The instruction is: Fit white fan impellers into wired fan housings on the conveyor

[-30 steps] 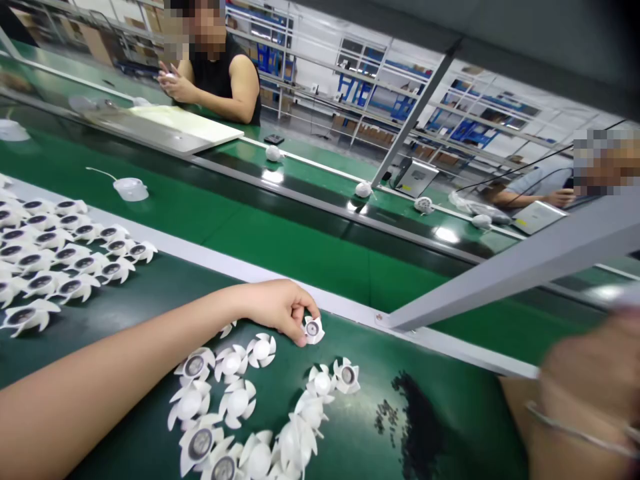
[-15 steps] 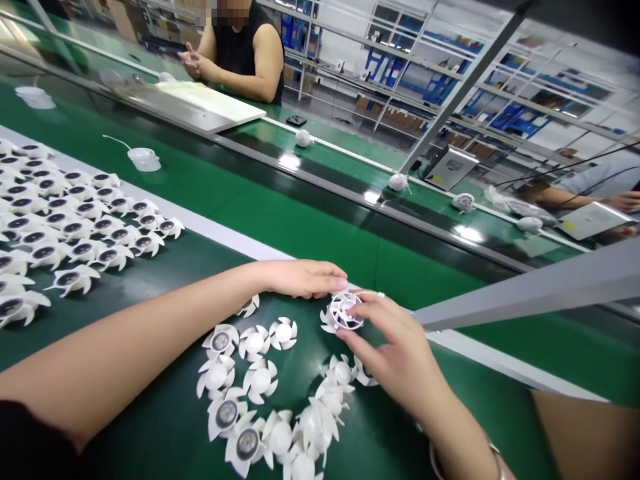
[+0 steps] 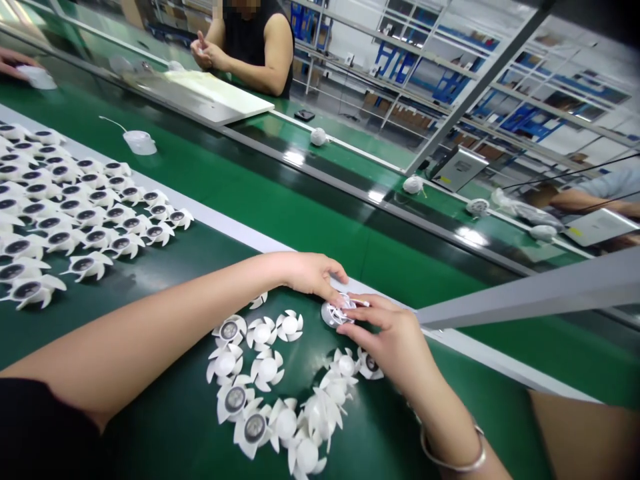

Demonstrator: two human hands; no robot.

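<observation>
- Green worktop (image 3: pixel 190 340) lies beneath.
- Right hand (image 3: pixel 397 333) pinches the round housing (image 3: pixel 330 317) by its edge, at fingertips; left hand (image 3: pixel 311 273) touches its top, grip unclear.
- Spoked face upward; long axis unclear.

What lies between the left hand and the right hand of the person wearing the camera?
In the head view, a round white part lies between the left hand and the right hand; both appear to touch it.

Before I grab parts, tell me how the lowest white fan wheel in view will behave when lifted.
The thin-bladed fan wheel likely feels light and may flex or chip at its edges. Crowded against a neighbouring wheel, it could snag.
</observation>
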